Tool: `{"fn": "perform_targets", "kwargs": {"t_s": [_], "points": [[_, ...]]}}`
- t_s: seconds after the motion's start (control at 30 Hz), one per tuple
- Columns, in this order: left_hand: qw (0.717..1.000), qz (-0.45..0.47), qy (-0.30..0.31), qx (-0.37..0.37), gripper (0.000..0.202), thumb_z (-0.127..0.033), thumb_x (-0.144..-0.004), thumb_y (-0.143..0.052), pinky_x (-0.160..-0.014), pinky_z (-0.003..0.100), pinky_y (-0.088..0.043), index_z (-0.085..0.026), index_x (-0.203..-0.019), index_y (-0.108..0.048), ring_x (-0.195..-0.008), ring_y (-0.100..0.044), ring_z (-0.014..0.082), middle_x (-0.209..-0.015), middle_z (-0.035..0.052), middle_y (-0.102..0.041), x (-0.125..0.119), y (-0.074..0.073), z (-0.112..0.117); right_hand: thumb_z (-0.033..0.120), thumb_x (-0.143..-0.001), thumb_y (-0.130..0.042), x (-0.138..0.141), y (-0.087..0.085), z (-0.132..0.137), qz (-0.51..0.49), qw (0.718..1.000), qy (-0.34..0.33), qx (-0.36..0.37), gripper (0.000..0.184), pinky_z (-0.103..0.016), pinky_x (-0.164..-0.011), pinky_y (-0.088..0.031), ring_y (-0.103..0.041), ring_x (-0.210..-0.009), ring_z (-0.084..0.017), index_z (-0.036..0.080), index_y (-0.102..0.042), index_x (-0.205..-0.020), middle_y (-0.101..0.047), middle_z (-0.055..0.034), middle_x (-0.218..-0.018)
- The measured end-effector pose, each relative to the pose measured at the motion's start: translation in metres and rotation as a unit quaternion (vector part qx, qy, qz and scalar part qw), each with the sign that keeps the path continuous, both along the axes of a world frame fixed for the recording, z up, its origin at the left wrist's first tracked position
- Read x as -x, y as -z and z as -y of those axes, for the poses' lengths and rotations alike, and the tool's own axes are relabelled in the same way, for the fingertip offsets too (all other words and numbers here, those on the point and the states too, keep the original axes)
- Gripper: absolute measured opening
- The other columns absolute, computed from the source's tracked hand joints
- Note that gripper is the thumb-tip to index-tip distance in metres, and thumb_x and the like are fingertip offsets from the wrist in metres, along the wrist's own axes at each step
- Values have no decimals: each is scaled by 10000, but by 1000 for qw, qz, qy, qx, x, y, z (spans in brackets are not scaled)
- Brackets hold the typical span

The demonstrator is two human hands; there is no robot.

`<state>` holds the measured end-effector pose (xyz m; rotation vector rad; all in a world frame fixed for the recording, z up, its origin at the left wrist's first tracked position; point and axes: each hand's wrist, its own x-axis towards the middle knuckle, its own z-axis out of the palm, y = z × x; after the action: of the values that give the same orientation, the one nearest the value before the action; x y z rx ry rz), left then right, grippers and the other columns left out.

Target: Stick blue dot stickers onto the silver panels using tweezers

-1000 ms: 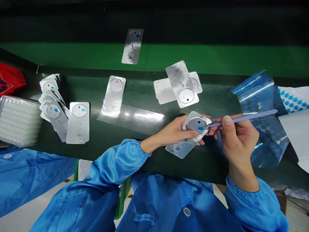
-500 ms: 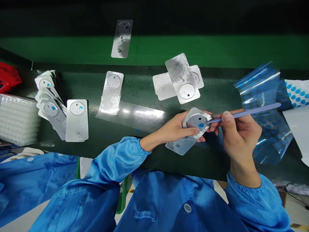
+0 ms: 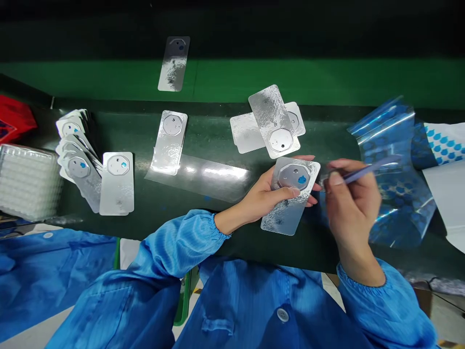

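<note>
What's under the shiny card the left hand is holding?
Under the shiny card are fingers of the left hand; their tips poke out past its right side. The rest of those fingers and the card's underside are hidden.

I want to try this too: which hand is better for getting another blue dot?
Probably the right hand: it holds the purple tool and is nearer the blue-dotted film. The left hand is busy holding the silver card.
</note>
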<state>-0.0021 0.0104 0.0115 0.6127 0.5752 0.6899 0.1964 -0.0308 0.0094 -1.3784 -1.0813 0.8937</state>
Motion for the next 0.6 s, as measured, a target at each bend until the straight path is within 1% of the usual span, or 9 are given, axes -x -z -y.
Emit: {"fn": "perform_targets", "kwargs": {"t_s": [0.03,0.1,0.13,0.17,0.27,0.33,0.4,0.47,0.6], "points": [[1000,-10,-14,-8,863,-421,-922,-1023,-1057,463,-730,-307,-1716,-702,-1051,-905,293,-1263,99,-910,0,0,1,580,-1132,-814,2,3,3,-29,998,-31,40,315,-364,-709,-571,-619,-826,-202,328,-783,-1319,-666,-35,-1087],[998,-28,-38,-29,814,-412,-936,-1002,-1121,445,-698,-309,-1696,-728,-1171,-891,304,-1302,90,-910,-2,1,2,598,-1089,-874,7,8,6,-86,990,-73,80,366,-340,-666,-542,-578,-747,-184,312,-816,-1309,-639,3,-940],[998,-30,-45,-40,783,-411,-950,-989,-1158,441,-678,-306,-1685,-739,-1239,-879,312,-1314,90,-911,-3,1,3,602,-1081,-887,10,9,7,-99,987,-90,91,360,-336,-684,-549,-585,-752,-181,309,-824,-1282,-646,10,-924],[997,-26,-48,-46,760,-409,-966,-976,-1194,444,-657,-303,-1682,-743,-1297,-866,321,-1318,92,-914,-3,1,4,597,-1075,-899,14,10,7,-102,986,-91,92,343,-336,-717,-562,-609,-781,-182,306,-829,-1244,-669,9,-938],[998,-9,-51,-45,745,-398,-991,-956,-1269,478,-612,-297,-1695,-735,-1390,-842,345,-1308,97,-922,-6,2,6,576,-1063,-920,23,10,5,-94,991,-64,71,310,-346,-832,-594,-681,-913,-200,298,-820,-1154,-726,1,-1011],[997,-9,-59,-46,749,-410,-993,-962,-1299,485,-590,-297,-1697,-733,-1426,-827,349,-1323,96,-920,-8,3,8,579,-1055,-925,28,10,4,-94,993,-44,54,314,-355,-873,-607,-698,-954,-207,295,-798,-1096,-734,0,-1027],[996,-16,-69,-55,750,-458,-1007,-960,-1318,488,-575,-295,-1701,-728,-1432,-822,348,-1341,98,-915,-10,4,11,582,-1045,-932,31,11,3,-97,994,-27,37,333,-354,-877,-610,-695,-946,-203,291,-770,-1039,-727,3,-1016],[994,-24,-77,-68,765,-507,-1005,-966,-1320,496,-572,-291,-1699,-727,-1398,-832,348,-1329,98,-913,-12,4,12,574,-1037,-939,33,13,3,-99,995,-16,22,347,-341,-854,-598,-680,-916,-192,285,-750,-1002,-714,10,-992],[993,-33,-78,-81,784,-548,-975,-990,-1297,501,-579,-283,-1670,-742,-1361,-836,355,-1267,99,-914,-12,3,12,565,-1042,-926,34,14,4,-95,995,-14,17,350,-343,-862,-592,-679,-912,-190,275,-737,-991,-710,11,-981]]}}
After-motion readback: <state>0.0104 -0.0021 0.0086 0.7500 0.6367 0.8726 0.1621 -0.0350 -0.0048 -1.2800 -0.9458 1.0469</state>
